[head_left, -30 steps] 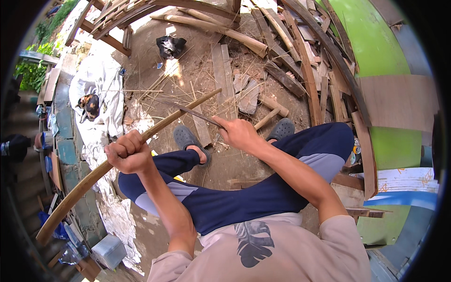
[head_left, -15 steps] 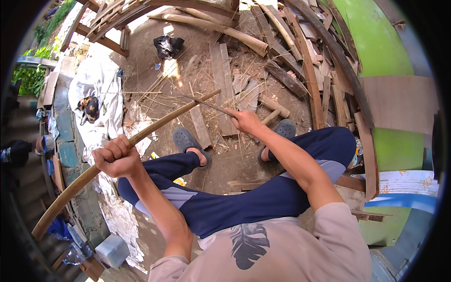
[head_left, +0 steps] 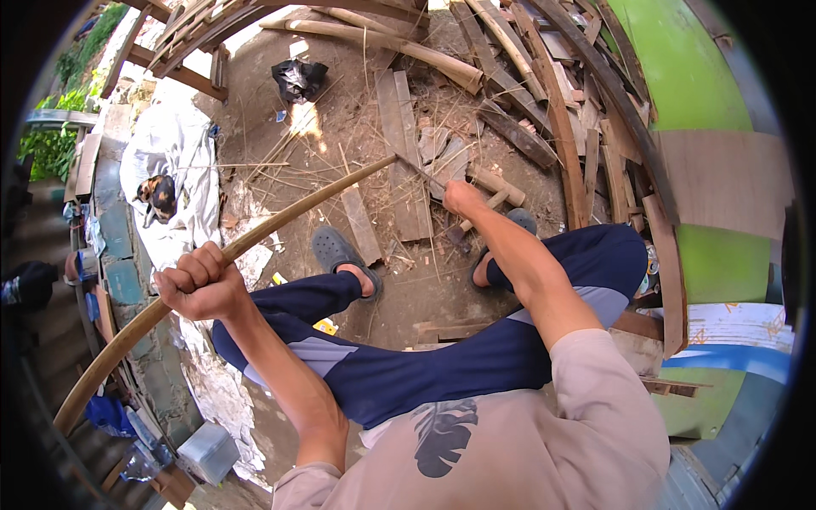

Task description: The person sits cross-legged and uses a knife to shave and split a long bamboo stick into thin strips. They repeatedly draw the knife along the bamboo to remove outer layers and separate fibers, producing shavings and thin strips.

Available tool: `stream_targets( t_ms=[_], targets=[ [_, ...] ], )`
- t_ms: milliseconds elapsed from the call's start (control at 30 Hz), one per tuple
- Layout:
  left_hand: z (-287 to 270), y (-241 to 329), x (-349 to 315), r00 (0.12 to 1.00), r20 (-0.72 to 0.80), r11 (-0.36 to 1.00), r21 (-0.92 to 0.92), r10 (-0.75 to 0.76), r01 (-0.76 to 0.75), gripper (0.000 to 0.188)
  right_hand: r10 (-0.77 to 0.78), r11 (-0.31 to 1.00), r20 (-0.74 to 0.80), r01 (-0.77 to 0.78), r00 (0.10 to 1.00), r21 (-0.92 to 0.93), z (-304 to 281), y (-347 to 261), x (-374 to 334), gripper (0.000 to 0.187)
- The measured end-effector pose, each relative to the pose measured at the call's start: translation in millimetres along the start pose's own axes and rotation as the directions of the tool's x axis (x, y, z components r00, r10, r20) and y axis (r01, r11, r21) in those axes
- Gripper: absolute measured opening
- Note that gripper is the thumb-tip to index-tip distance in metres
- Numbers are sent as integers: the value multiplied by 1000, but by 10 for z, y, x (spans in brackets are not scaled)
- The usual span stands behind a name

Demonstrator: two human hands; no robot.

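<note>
My left hand (head_left: 202, 282) is closed in a fist round a long, slightly bowed bamboo strip (head_left: 293, 211). The strip slants from the lower left up to a narrow tip in front of me. In my right hand (head_left: 463, 199) is a knife with a thin dark blade (head_left: 420, 173); the handle is hidden inside my fingers. The blade points up and left, its end at or very close to the strip's tip; I cannot tell whether they touch. Just beyond my right hand lies a wooden mallet (head_left: 495, 184) on the ground.
Flat boards (head_left: 399, 127) and thin shavings lie on the dirt between my feet and beyond. A heap of timber (head_left: 552, 110) stands along the right. At the left a small patterned animal (head_left: 158, 197) rests on a white sheet (head_left: 194, 153). A black plastic bag (head_left: 299, 81) lies farther off.
My right hand has moved right and slightly up with the knife, so the blade has slid from across the strip to its far tip. The left hand has shifted slightly left, still gripping the strip.
</note>
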State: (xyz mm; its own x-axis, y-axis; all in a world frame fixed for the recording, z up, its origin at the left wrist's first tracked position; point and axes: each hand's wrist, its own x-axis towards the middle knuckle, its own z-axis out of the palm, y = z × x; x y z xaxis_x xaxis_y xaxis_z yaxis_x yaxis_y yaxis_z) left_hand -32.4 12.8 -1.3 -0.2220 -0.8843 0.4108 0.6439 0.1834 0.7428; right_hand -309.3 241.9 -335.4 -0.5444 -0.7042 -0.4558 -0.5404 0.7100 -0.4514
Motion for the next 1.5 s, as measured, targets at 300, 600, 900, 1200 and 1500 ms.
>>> stream_targets(
  t_ms=[300, 600, 900, 1200, 1500],
  targets=[
    [-72, 28, 5, 1000, -23, 1000, 5, -2, 2, 51, -152, 988, -77, 150, 985, -34, 93, -165, 37, 28],
    [-68, -31, -43, 948, -266, 948, 305, 175, -90, 63, 2, 997, 368, 28, 930, -77, -605, -781, -20, 36],
    [10, 9, -245, 886, -367, 959, 103, 283, -264, 75, -127, 966, 24, 118, 992, 228, -1412, -1416, -1366, 48],
    [181, 491, -385, 958, 52, 949, -158, 282, -271, 59, -192, 888, -34, 188, 981, 420, -1180, -1585, -1964, 47],
    [540, 297, -548, 911, 187, 928, -129, 368, -349, 62, -147, 878, -224, 231, 964, 420, -1361, -1518, -1879, 46]
  ],
)
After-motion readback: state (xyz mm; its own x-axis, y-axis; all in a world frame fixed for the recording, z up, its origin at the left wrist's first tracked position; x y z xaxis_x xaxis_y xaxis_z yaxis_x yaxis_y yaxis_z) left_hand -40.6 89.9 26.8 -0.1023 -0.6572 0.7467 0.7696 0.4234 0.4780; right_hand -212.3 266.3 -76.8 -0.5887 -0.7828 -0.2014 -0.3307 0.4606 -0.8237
